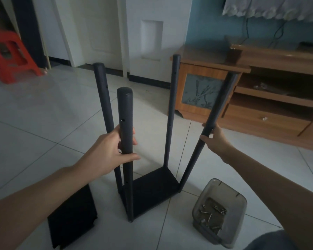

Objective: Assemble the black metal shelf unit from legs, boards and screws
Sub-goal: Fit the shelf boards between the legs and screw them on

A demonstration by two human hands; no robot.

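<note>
Our left hand [107, 152] grips the near left leg [126, 141]; our right hand [216, 139] pinches the near right leg [215, 112]. Four legs rise from the black board [152, 192].

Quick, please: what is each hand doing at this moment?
Left hand: grips the near left leg.
Right hand: holds the near right leg, fingers round it.

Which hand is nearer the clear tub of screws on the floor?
Right. The right hand holds the near-right leg, above and just left of the tub. The left hand grips the near-left leg, farther left, across the board.
</note>
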